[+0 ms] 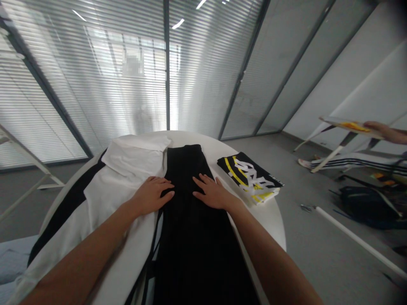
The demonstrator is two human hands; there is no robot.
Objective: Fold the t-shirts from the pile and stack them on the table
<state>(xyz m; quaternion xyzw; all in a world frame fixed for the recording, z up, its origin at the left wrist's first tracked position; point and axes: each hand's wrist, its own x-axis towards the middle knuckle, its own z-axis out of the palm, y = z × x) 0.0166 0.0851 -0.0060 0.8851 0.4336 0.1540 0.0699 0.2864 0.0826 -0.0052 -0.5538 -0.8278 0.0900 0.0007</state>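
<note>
A long black garment, which looks like a pair of trousers, lies lengthwise down the middle of a round white table. My left hand rests on its left edge, fingers stretched out, partly over the white garment beside it. Flat on the right side of the black cloth is my right hand, with the fingers spread. Left of the trousers a white garment is laid out, with black cloth showing beneath it. A folded black shirt with white and yellow print sits at the table's right edge.
Glass partitions with blinds stand behind the table. At the right, another person's hand is at a second table. A dark bag and a white pole lie on the floor. A white frame stands at the left.
</note>
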